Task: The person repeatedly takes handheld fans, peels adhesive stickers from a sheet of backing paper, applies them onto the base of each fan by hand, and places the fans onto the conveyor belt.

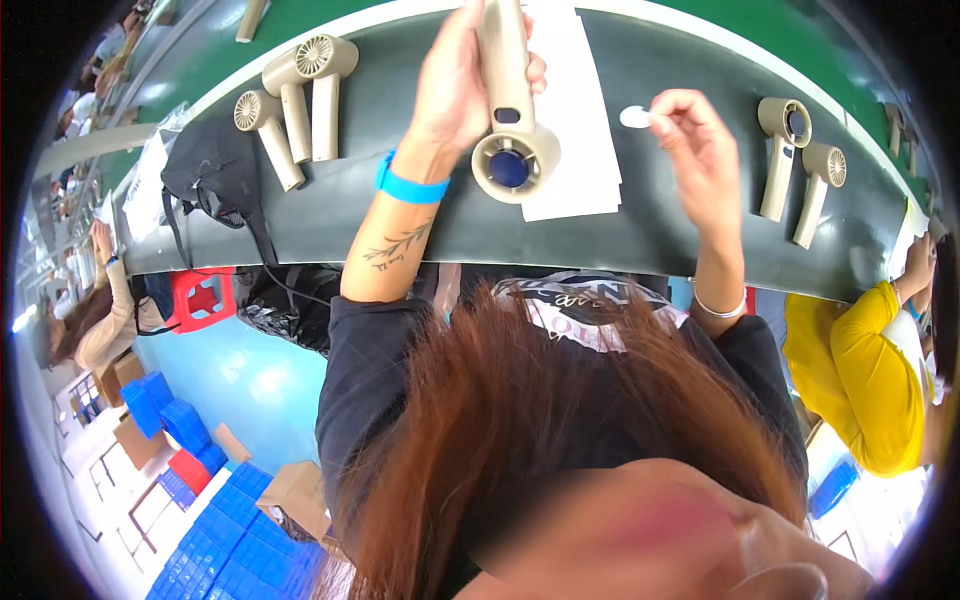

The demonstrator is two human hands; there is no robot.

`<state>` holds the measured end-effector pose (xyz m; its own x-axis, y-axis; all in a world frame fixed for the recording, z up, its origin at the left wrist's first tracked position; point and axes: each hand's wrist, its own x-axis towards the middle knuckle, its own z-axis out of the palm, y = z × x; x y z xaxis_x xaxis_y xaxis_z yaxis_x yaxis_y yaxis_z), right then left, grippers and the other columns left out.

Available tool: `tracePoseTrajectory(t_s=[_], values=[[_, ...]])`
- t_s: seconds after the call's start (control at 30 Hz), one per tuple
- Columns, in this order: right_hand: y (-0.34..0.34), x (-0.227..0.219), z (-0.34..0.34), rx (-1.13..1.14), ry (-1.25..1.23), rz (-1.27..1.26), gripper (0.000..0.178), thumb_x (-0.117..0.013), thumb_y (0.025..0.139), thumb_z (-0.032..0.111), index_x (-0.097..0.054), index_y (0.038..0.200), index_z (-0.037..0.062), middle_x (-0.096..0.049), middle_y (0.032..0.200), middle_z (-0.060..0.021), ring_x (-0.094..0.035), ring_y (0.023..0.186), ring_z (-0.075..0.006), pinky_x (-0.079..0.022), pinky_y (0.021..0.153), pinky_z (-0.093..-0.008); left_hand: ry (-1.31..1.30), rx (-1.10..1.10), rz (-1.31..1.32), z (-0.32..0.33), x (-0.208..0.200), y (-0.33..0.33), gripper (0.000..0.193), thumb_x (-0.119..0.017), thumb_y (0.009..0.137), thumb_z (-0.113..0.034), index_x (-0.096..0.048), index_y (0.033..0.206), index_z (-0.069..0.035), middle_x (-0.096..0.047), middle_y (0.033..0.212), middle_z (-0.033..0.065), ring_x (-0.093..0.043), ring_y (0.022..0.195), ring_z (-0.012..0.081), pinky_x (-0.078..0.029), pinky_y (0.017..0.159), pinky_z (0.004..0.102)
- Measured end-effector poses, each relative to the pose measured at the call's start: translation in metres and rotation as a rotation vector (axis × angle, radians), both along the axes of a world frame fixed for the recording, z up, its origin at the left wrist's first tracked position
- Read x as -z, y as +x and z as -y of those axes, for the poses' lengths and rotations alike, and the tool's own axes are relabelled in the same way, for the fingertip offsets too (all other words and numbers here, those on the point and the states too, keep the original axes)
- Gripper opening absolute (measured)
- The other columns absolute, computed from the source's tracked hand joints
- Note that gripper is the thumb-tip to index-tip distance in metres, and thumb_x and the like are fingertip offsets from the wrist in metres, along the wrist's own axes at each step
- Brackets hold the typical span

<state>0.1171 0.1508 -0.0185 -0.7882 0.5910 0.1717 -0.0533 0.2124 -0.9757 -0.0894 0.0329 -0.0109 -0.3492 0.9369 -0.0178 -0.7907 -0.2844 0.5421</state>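
Wrapped round the handle of a beige handheld fan (514,80), my left hand (462,85) keeps it above the table, its round head with a dark blue centre pointing toward me. Between the thumb and forefinger of my right hand (697,150) is a small white disc (635,117), pinched at its edge and apart from the fan. Under the fan lies a stack of white paper sheets (580,150) on the dark green table.
Several beige fans lie left on the table (400,235), among them one fan (325,95), near a black backpack (212,170). Two more fans, one nearer (820,190), lie right. Co-workers sit either side, one in a yellow top (870,370). Blue bins (235,530) stand behind me.
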Motion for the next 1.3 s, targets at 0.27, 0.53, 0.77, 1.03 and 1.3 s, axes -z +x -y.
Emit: tracePoseTrajectory(t_s=[0.27,0.53,0.77,1.03,1.3], values=[[0.017,-0.037,0.019,0.044,0.074,-0.269,0.011,-0.054,0.089,0.0,-0.05,0.099,0.0006,-0.052,0.093,-0.006,-0.051,0.089,-0.0142,-0.04,0.081,-0.0245,0.155,-0.522,-1.216,0.007,-0.008,0.04,0.04,-0.068,0.073,0.002,-0.056,0.111,0.001,-0.06,0.101,0.0097,-0.06,0.089,0.0203,-0.048,0.082,0.0279],[0.007,-0.048,0.042,0.054,0.034,-0.285,0.033,-0.055,0.086,-0.006,-0.039,0.114,0.0013,-0.054,0.087,-0.0087,-0.057,0.1,-0.0221,-0.044,0.086,-0.0304,0.038,-0.714,-1.723,0.022,-0.013,0.054,0.033,-0.074,0.066,-0.003,-0.066,0.097,-0.006,-0.064,0.102,0.0082,-0.061,0.092,0.0222,-0.048,0.075,0.031],[0.001,-0.046,0.05,-0.031,-0.05,-0.284,0.033,-0.054,0.086,-0.008,-0.037,0.113,0.0011,-0.054,0.091,-0.0093,-0.057,0.102,-0.0219,-0.045,0.084,-0.0283,-0.056,-0.447,-1.269,0.035,-0.001,0.069,0.041,-0.07,0.07,0.007,-0.06,0.11,0.001,-0.06,0.112,0.0139,-0.062,0.089,0.0155,-0.053,0.07,0.0253],[0.002,-0.048,0.049,0.007,-0.028,-0.245,0.032,-0.053,0.085,-0.009,-0.038,0.111,0.0011,-0.054,0.092,-0.0098,-0.057,0.101,-0.0201,-0.048,0.081,-0.0275,-0.067,-0.237,-0.98,0.037,-0.015,0.074,0.042,-0.065,0.073,0.011,-0.056,0.114,0.006,-0.055,0.119,0.0177,-0.061,0.097,0.0229,-0.056,0.08,0.0328],[0.0,-0.051,0.05,0.019,-0.03,-0.233,0.032,-0.055,0.084,-0.01,-0.038,0.11,0.0008,-0.054,0.094,-0.01,-0.057,0.1,-0.0201,-0.049,0.081,-0.0276,-0.037,-0.197,-0.892,0.039,-0.014,0.07,0.041,-0.065,0.075,0.009,-0.057,0.115,0.005,-0.054,0.119,0.0178,-0.06,0.099,0.0237,-0.056,0.08,0.0332]])
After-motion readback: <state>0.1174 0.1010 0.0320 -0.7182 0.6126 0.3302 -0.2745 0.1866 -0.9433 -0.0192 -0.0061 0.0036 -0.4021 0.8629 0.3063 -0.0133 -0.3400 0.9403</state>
